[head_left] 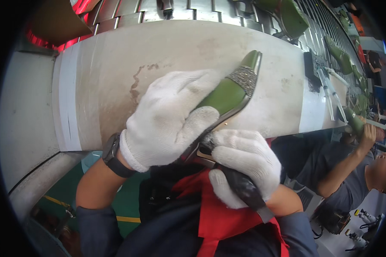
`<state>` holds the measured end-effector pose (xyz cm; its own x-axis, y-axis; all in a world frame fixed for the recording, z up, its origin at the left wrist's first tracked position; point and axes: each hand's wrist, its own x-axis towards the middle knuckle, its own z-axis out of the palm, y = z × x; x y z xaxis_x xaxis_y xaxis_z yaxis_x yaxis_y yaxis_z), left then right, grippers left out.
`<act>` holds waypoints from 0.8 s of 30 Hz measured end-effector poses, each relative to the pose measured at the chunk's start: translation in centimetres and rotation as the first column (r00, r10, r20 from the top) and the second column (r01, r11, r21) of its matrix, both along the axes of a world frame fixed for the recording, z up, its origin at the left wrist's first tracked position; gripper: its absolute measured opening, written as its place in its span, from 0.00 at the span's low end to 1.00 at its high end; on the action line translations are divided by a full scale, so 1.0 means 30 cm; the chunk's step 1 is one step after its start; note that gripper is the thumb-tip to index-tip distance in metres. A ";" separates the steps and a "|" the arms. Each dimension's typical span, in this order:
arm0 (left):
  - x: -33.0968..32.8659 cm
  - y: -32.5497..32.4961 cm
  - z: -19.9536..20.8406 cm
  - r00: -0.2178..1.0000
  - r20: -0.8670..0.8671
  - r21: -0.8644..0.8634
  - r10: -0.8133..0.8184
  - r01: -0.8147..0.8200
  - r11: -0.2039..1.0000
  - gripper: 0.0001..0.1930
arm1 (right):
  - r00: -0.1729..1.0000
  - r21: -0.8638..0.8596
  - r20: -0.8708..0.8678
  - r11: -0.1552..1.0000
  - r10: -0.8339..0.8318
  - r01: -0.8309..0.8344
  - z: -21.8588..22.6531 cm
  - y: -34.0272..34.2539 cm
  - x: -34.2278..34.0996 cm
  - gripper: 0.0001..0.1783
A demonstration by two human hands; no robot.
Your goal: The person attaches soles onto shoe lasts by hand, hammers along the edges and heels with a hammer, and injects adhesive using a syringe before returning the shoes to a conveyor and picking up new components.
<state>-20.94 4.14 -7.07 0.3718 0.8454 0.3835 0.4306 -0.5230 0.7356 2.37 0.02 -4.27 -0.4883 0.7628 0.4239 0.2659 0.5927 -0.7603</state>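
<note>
A green shoe (225, 96) with a band of glittery trim near its pointed toe is tilted over the front of the worktable, toe away from me. My left hand (165, 115), in a white knit glove, is closed around its rear and middle, hiding much of the upper. In a matching glove, my right hand (251, 158) grips a black, tape-wrapped handle (241, 185) whose tail hangs toward my body. Its dark working end lies close by the sole edge near the heel; the fingers hide it, so I cannot tell its kind or whether it touches.
Behind the pale, stained worktable (111, 64) runs a metal slat conveyor (201, 9) carrying another green shoe (289, 19). Syringes (330, 90) lie at the table's right end. Beyond them, a co-worker's hand (366, 137) holds a green shoe. A white panel (30, 103) stands at left.
</note>
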 end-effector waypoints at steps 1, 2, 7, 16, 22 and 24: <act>0.000 -0.004 0.004 1.000 -0.023 -0.001 0.010 -0.010 1.000 0.24 | 1.000 0.010 -0.006 1.000 -0.009 0.009 -0.012 -0.002 0.000 0.24; 0.003 -0.004 0.014 0.999 -0.052 -0.001 0.010 -0.010 1.000 0.25 | 0.999 0.026 -0.042 1.000 -0.004 0.005 -0.032 0.000 0.004 0.24; 0.041 0.009 0.078 0.980 -0.198 0.011 -0.010 0.012 1.000 0.31 | 0.920 -0.520 -0.391 0.827 -0.009 -0.213 0.019 0.019 0.089 0.17; 0.241 0.075 0.187 0.814 -0.578 -0.219 -0.059 -0.085 0.972 0.52 | 0.858 -0.594 -0.352 0.798 -0.375 0.105 0.063 0.171 0.214 0.10; 0.247 0.071 0.206 0.788 -0.615 -0.233 -0.034 -0.141 0.962 0.52 | 0.841 -0.742 -0.347 0.670 -0.415 0.024 0.083 0.406 0.224 0.16; 0.251 0.074 0.214 0.783 -0.621 -0.231 -0.037 -0.138 0.963 0.52 | 0.846 -0.745 -0.274 0.657 -0.457 0.113 -0.005 0.442 0.232 0.15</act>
